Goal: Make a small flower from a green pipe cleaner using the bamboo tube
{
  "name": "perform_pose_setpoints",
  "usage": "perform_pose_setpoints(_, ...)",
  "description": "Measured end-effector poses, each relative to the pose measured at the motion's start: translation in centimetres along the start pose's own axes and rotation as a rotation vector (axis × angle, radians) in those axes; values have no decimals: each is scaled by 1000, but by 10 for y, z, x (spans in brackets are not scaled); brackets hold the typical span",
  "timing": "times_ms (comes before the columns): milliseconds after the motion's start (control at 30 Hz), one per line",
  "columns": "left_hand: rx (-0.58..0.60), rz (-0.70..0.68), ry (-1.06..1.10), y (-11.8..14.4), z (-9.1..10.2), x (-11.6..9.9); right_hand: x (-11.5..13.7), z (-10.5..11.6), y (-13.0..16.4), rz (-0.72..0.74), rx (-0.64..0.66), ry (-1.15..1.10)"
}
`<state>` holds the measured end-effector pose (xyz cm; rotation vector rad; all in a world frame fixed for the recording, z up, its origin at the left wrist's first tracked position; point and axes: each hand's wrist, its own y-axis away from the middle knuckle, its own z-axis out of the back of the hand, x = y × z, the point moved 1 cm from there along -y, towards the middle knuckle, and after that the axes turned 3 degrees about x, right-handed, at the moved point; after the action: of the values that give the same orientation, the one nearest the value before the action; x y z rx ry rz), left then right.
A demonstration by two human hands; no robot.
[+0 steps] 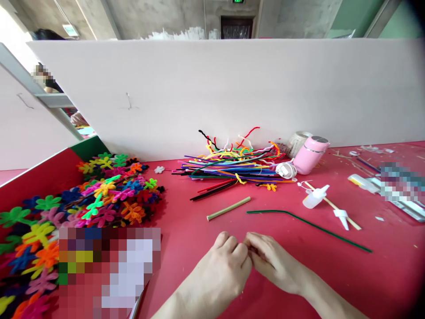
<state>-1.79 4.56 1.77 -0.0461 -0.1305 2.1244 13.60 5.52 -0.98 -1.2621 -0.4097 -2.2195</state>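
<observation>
My left hand (222,270) and my right hand (270,260) meet knuckle to knuckle low over the red table (186,230), fingers curled together. Whatever they pinch is hidden between the fingertips. Just beyond them lie a pale wooden stick (229,208) and a long green pipe cleaner (308,224). Farther back is a heap of coloured pipe cleaners (232,166).
A big pile of pipe-cleaner flowers (99,197) fills the left side. A pink cylinder (310,153), a white roll (298,141), a small white bottle (314,197) and a thin stick (335,207) lie at the right. A white partition (212,93) stands behind; another person is beyond it, upper left.
</observation>
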Motion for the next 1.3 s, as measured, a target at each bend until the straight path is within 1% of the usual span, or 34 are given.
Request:
perform_pose_setpoints(100,-16,-76,-106,-2,-5,-4,-2,0,-1,-72,46,-117)
perform_pose_setpoints(200,-35,-118,-144,-2,-14,-7,-6,-2,-2,-153,100,-222)
perform_pose_setpoints(267,-38,-88,-68,-3,-18,-7,-8,-2,-2,-180,122,-242)
perform_pose_setpoints(300,-31,-43,19,-2,-18,-6,-7,-1,-2,-174,128,-226)
perform_pose_setpoints(333,-19,22,142,-2,-17,-3,-6,-1,-2,-154,131,-195)
perform_pose_setpoints(400,19,188,480,0,-14,3,-1,2,0,-76,123,-97)
perform_pose_setpoints(467,83,361,904,4,-12,9,6,5,2,17,105,9)
perform_pose_setpoints(533,123,491,1318,8,-13,13,11,7,5,95,77,89)
perform_pose_setpoints(600,108,564,1643,12,-18,15,14,7,7,150,38,142)
perform_pose_setpoints(633,89,580,1754,14,-20,14,15,6,7,170,15,162)
perform_pose_setpoints(700,62,584,1860,15,-24,13,16,4,7,184,-23,184)
perform_pose_setpoints(767,59,565,1842,15,-25,11,15,1,6,162,-49,172)
perform_pose_setpoints(833,58,536,1725,13,-20,10,15,-1,4,123,-55,112)
perform_pose_setpoints(1000,77,532,1168,6,1,7,8,-5,1,-3,-28,-114)
perform_pose_setpoints(1100,73,464,986,2,11,4,2,-6,-1,-78,16,-242)
perform_pose_setpoints(1167,57,423,955,0,12,3,0,-5,-2,-89,39,-310)
perform_pose_setpoints(1200,46,438,967,0,10,3,0,-4,-2,-90,46,-328)
perform_pose_setpoints(1233,28,479,1001,-1,7,3,0,-3,-3,-91,43,-329)
perform_pose_setpoints(1300,-33,604,1137,-2,-3,3,-1,2,-3,-88,9,-285)
